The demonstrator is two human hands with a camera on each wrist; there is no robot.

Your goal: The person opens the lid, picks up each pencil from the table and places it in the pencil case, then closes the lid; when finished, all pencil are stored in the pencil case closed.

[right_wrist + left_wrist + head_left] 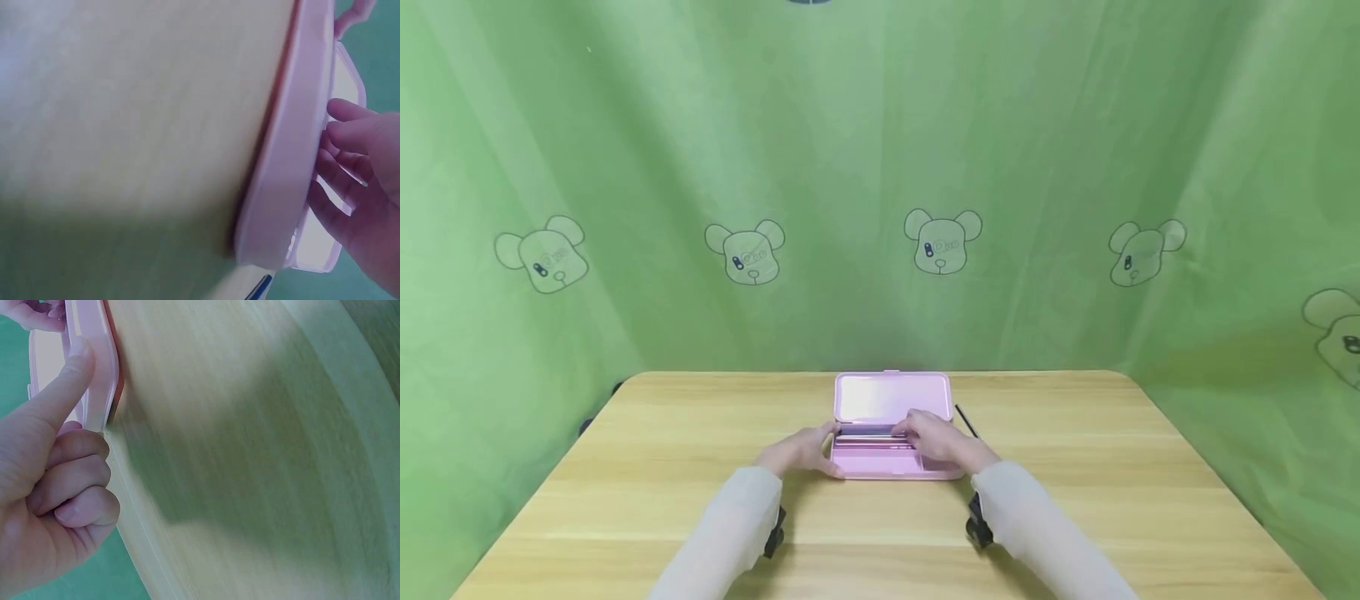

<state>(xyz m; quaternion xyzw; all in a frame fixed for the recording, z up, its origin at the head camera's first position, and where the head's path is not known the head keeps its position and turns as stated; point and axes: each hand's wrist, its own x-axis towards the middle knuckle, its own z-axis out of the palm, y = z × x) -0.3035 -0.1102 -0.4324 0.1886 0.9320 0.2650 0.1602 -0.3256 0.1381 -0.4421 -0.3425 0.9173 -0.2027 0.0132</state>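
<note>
A pink pencil case (877, 475) lies on the table with its lid (891, 396) raised at the back. Inside, several slim pencils (872, 442) lie lengthwise in the rear part. My left hand (801, 450) grips the case's left end, its thumb on the near rim and the other fingers curled at the side, as the left wrist view shows. Over the right half of the case, my right hand (936, 435) reaches in with loosely bent fingers (337, 178). Its fingertips are at the pencils, partly hidden by the case wall in the right wrist view; nothing shows in its grasp.
A thin dark pen (967, 421) lies slantwise on the table just right of the case. The wooden table (880, 558) ends close behind the lid, where a green curtain (880, 317) with bear-head prints hangs.
</note>
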